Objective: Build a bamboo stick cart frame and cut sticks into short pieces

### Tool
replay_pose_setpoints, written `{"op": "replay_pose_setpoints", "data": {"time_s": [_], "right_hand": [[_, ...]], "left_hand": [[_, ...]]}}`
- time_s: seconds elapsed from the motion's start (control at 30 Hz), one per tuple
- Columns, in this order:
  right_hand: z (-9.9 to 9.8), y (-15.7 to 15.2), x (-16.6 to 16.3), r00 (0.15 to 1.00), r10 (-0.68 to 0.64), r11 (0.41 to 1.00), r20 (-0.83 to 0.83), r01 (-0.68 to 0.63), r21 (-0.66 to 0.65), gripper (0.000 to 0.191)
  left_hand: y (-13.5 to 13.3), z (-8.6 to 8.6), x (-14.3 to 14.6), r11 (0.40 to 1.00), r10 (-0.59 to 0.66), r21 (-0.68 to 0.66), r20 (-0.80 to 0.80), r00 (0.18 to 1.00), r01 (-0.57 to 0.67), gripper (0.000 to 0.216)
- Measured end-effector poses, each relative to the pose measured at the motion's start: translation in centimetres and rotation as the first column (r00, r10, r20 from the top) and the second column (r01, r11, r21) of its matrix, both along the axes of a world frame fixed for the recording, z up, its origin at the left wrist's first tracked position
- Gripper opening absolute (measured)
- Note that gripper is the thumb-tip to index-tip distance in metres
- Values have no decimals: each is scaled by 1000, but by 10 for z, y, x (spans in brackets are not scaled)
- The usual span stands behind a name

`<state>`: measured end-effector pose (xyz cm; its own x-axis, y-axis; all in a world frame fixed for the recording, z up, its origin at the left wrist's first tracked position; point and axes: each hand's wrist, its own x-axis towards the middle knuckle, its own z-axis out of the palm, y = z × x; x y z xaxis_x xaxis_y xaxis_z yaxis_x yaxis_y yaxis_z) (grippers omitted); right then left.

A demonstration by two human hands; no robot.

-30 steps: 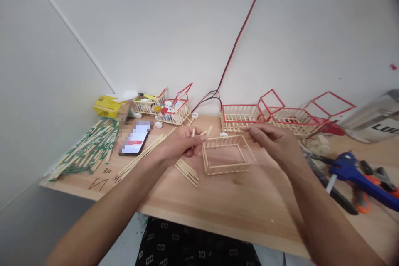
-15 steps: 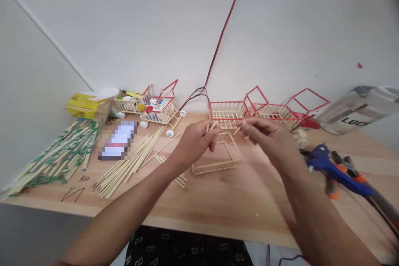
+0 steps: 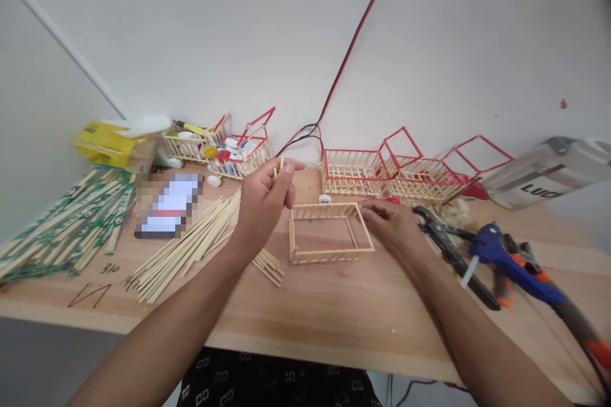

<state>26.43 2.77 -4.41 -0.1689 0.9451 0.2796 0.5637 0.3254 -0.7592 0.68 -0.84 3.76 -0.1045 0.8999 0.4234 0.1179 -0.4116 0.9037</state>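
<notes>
My left hand is raised to the left of a small rectangular basket frame made of thin wooden sticks. Between its thumb and fingers it pinches a few short wooden sticks. The frame rests on the table, open at the top, with short slats along its long sides. At the frame's far right corner is my right hand, thumb and fingers pressed together; whether they grip the corner or a small piece is hidden. Short cut sticks and a pile of long sticks lie left of the frame.
Behind stand red-trimmed stick carts, and others hold bottle caps. On the right lie pliers, a blue glue gun and a clear container. Wrapped chopsticks and a phone are on the left.
My hands have moved apart. The left went left with its short sticks, and the right came down to the frame's far right corner. The view has shifted slightly, showing the pliers more fully.
</notes>
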Motion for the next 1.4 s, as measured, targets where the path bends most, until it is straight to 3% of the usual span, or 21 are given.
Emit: {"op": "replay_pose_setpoints", "data": {"time_s": [0.23, 0.57, 1.2, 1.3, 1.4], "right_hand": [[-5, 0, 0, 995, 52, 998, 80, -55, 35, 23], [2, -6, -10, 994, -30, 992, 105, 17, 123, 24], [6, -8, -14, 986, 16, 993, 165, -35, 112, 22], [6, -8, -14, 988, 28, 995, 152, -43, 93, 23], [5, -7, -13, 993, -3, 996, 121, -7, 86, 24]], "left_hand": [[5, -5, -2, 1000, 1, -16, 0, 1000, -1, 26], [5, -7, -2, 999, 23, -34, -22, 999, -24, 28], [7, -11, -3, 999, 20, -49, -27, 999, -22, 28], [8, -10, -2, 991, -66, -114, 71, 995, 74, 26], [12, -7, -7, 930, -203, -222, 349, 915, 292, 23]]}}
